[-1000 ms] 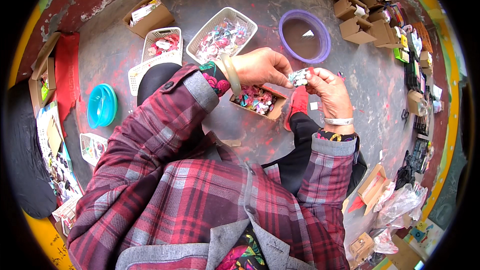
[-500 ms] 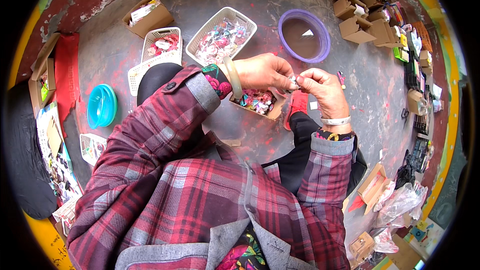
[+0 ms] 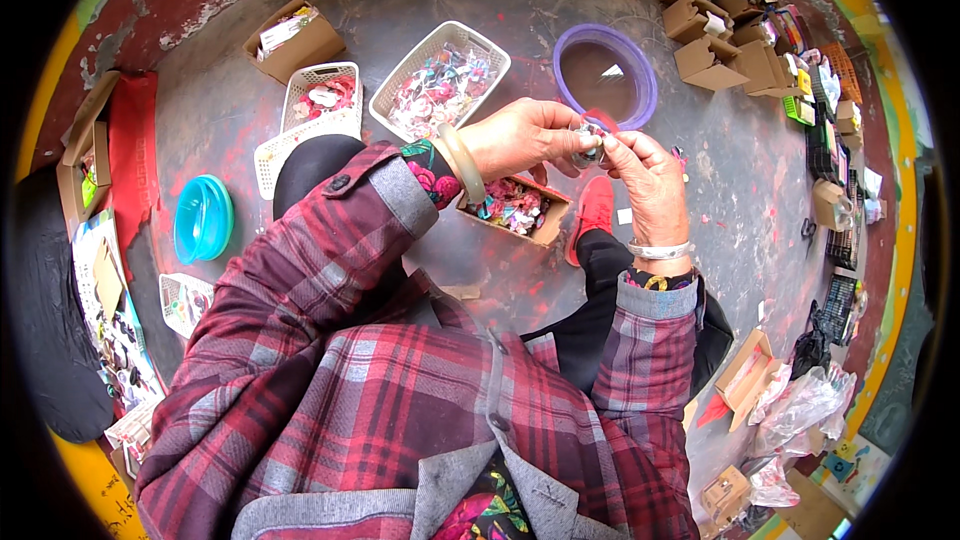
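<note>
Between both hands is a small, shiny, clear-looking piece (image 3: 590,153) with a red part showing above the fingertips; its exact kind is unclear. My left hand (image 3: 525,140), with a pale bangle at its wrist, pinches it from the left. My right hand (image 3: 650,187), wearing a silver bracelet, grips it from the right with thumb and fingers. Just below the hands stands an open cardboard box (image 3: 548,229) filled with pink, red and white small pieces (image 3: 513,207). Beyond the left hand, a white basket (image 3: 388,90) holds many small pieces in clear wrapping.
A purple basin (image 3: 561,60) of dark water stands ahead on the right. Smaller white baskets (image 3: 288,100) and a cardboard box (image 3: 318,43) are at left, with teal basins (image 3: 226,215) nearer. Boxes (image 3: 708,68) and crates line the right wall. My red shoe (image 3: 596,208) is beside the box.
Both hands have shifted slightly, the right one a little left. More of the shiny piece and its red part now shows between the fingers.
</note>
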A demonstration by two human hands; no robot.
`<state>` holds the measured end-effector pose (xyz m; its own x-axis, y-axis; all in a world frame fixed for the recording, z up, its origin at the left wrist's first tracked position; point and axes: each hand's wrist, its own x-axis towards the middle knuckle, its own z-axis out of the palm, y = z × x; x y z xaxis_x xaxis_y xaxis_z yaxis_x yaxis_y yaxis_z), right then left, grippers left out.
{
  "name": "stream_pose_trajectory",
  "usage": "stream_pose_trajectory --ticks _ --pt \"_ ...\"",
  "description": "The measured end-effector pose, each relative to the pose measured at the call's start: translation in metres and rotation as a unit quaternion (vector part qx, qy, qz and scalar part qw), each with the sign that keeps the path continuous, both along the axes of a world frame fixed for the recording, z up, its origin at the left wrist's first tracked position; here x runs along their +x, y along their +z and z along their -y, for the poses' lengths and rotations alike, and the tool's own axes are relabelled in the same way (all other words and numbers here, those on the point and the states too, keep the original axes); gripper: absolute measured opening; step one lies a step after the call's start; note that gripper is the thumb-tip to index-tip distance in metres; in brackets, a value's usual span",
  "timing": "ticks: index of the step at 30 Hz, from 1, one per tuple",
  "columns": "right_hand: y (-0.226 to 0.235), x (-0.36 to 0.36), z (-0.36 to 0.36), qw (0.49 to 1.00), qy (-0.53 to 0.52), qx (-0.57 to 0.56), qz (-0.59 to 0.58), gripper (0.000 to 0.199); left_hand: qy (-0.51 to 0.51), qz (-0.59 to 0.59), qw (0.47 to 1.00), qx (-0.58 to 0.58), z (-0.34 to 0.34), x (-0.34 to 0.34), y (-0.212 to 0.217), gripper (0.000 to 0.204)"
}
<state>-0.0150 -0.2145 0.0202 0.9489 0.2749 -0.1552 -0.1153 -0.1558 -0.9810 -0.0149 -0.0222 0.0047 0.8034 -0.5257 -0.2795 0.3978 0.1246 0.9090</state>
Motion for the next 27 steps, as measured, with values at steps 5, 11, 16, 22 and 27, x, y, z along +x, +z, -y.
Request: stream_pose_trajectory --ticks 5,11,16,22,27 --pt "-0.004 0.001 0.001 0.999 -0.011 -0.027 0.035 0.023 0.029 0.006 0.999 -0.017 0.001 -0.001 0.000 0.031" --pt "-0.006 0.001 -0.008 0.993 -0.079 -0.069 0.059 0.016 0.028 -0.001 0.998 -0.047 0.005 -0.001 -0.009 0.030" --pt "-0.010 -0.002 -0.010 0.986 -0.087 -0.098 0.103 0.009 0.021 0.059 0.998 0.007 0.008 0.000 -0.018 0.030" --pt "-0.008 -0.004 -0.013 0.979 -0.099 -0.117 0.133 0.007 0.066 0.021 0.998 0.001 0.008 -0.002 -0.013 0.032" --pt "-0.010 -0.001 -0.009 0.988 -0.090 -0.075 0.097 0.007 0.084 0.017 0.996 0.025 0.005 -0.003 -0.006 0.030"
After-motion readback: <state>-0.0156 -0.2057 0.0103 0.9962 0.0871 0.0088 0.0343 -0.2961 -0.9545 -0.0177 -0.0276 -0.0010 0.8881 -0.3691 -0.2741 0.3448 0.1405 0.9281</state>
